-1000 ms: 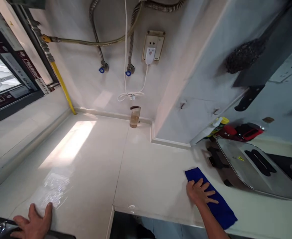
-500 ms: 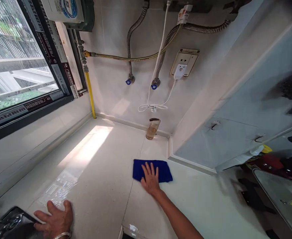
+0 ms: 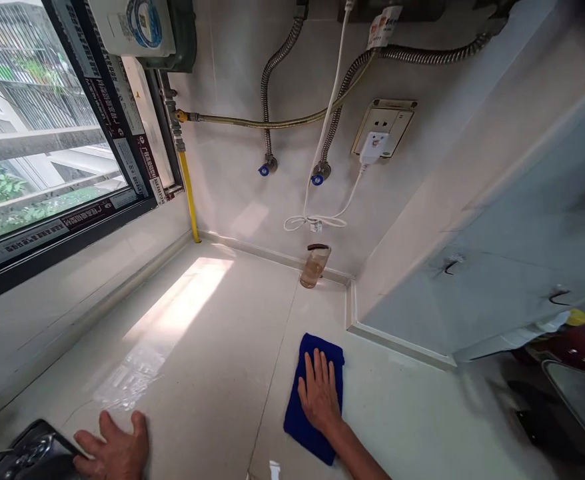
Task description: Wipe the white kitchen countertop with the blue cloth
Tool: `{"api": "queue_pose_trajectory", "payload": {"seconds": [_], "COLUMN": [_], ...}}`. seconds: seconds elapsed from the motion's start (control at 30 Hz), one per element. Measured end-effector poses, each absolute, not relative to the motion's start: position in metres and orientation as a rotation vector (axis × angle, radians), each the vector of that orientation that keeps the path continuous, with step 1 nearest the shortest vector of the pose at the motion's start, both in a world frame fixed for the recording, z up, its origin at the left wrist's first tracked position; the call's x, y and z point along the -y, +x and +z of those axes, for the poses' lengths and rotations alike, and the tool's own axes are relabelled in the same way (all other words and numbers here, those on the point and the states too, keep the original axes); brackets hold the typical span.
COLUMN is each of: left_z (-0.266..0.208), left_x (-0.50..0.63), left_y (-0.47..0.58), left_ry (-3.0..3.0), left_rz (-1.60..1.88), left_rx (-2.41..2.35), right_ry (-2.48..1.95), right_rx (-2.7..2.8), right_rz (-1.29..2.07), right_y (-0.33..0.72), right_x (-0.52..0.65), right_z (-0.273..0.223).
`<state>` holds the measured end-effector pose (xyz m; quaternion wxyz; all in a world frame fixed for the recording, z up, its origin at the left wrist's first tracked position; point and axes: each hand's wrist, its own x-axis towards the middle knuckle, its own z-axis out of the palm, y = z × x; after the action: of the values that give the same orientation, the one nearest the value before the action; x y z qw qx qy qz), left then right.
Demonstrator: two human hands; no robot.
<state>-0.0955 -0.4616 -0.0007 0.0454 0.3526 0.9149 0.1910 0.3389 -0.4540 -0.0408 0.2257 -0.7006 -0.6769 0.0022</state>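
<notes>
A folded dark blue cloth (image 3: 300, 427) lies flat on the pale countertop (image 3: 217, 380), its long side pointing away from me. My right hand (image 3: 322, 393) rests flat on top of it, fingers stretched out and not wrapped round it. At the bottom left, my left hand (image 3: 115, 447) leans on the counter with spread fingers and holds nothing. Its fingertips are at the edge of a black glossy appliance with a metal part (image 3: 37, 450), which the frame cuts off. Beyond the cloth, a glass of brownish liquid (image 3: 314, 268) stands near the back wall.
A yellow pipe (image 3: 190, 200) comes down at the back left corner beside the window (image 3: 37, 133). A white plug (image 3: 374, 147) sits in the wall socket, its cord hanging in a loop. Clear tape (image 3: 130, 373) lies on the counter. The right wall's ledge (image 3: 402, 343) juts inward.
The cloth has turned from lying crosswise to lengthwise and come nearer to me, with my right hand on it moving slightly right and down. My left hand stays about where it was.
</notes>
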Motion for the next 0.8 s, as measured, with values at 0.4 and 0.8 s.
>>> {"api": "queue_pose_trajectory", "payload": {"seconds": [0.4, 0.8], "left_z": [-0.003, 0.013], "left_x": [0.457, 0.457], "left_y": [-0.098, -0.082], "left_ry": [0.981, 0.921], "left_rz": [0.519, 0.496], "left_rx": [-2.838, -2.838], "right_ry": [-2.273, -2.215], "right_rx": [1.881, 1.741], "right_rz": [-0.167, -0.290], "right_y": [0.418, 0.456], "right_x": [0.319, 0.236], "right_z": [-0.044, -0.045]}}
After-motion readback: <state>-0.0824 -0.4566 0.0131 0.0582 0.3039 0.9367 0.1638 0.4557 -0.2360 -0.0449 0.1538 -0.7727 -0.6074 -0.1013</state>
